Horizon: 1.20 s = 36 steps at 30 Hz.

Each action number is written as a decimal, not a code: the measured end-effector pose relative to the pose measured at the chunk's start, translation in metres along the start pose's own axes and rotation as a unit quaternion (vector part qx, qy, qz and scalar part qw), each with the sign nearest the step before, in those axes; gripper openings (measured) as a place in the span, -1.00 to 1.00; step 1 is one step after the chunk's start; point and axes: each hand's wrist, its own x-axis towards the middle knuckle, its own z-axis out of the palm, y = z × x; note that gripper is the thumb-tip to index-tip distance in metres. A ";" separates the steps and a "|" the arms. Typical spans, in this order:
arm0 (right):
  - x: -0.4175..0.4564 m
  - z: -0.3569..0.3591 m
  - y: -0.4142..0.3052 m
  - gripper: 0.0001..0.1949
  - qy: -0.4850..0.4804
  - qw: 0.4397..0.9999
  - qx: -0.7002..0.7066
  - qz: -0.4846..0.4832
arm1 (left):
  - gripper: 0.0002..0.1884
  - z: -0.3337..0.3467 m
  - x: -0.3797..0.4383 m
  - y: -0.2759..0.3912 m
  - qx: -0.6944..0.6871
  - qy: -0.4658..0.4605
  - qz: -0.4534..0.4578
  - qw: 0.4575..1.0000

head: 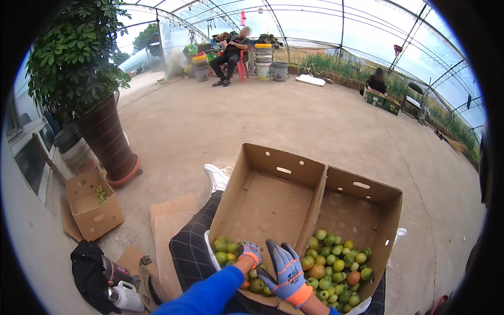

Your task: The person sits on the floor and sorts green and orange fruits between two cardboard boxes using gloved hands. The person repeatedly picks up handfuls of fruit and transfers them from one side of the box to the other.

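Two cardboard boxes rest side by side across my lap. The left box [279,197] has green and yellowish tomatoes [221,247] gathered at its near end, with bare cardboard beyond. In the right box [354,208], many small green tomatoes [338,265] and a few reddish ones fill the near half. My left hand [251,252], in a grey and orange work glove, reaches down among the left box's tomatoes; its fingertips are mostly hidden. My right hand [286,272], gloved alike, spreads its fingers over the left box beside the shared wall, near a few tomatoes.
To the left stand a potted plant [106,138] and a cardboard box [96,212] holding some green fruit. A white jug [128,297] sits near my left leg. Farther off, one person [232,51] sits on a red chair; another [377,82] is behind green boxes [382,101].
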 end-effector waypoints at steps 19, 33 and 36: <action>-0.056 0.025 0.035 -0.12 0.083 0.981 -0.003 0.178 | -0.40 -0.169 -0.121 0.027 -0.638 -0.148 0.112 0.747; -0.063 0.031 0.200 -0.38 0.299 0.873 -0.029 0.385 | -0.12 -0.064 -0.029 0.015 -0.115 0.016 -0.089 0.989; -0.067 0.044 0.206 -0.48 0.147 0.886 -0.193 0.395 | -0.16 -0.040 -0.024 0.021 0.056 -0.006 -0.088 0.995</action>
